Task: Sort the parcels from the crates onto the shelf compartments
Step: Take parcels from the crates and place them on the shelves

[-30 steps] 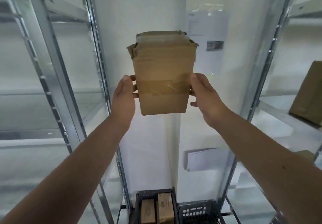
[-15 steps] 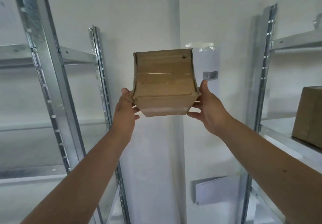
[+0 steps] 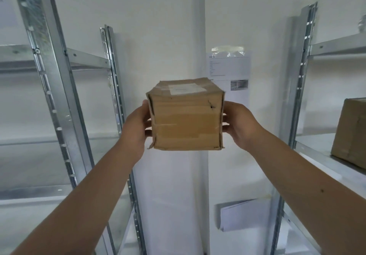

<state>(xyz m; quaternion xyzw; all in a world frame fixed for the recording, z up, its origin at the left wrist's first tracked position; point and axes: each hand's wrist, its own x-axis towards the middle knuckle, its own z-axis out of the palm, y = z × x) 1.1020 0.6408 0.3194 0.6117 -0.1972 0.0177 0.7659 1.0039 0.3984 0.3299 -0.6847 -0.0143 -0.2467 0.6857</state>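
Observation:
A brown taped cardboard parcel [image 3: 186,122] is held up in front of me at mid-frame, with a white label on its top face. My left hand [image 3: 136,128] grips its left side and my right hand [image 3: 240,125] grips its right side, fingers curled round the far faces. A metal shelf unit [image 3: 55,80] stands to the left and another metal shelf unit [image 3: 303,76] to the right. The crates are out of view.
Another brown box [image 3: 350,132] sits on the right unit's shelf. A printed sheet [image 3: 229,70] is taped to the white wall behind the parcel, and a folded paper [image 3: 241,217] hangs lower down. A white corner column runs between the two units.
I have turned the parcel in my hands, so its labelled top face now shows. The view has tilted up, and the crates on the floor have left the frame.

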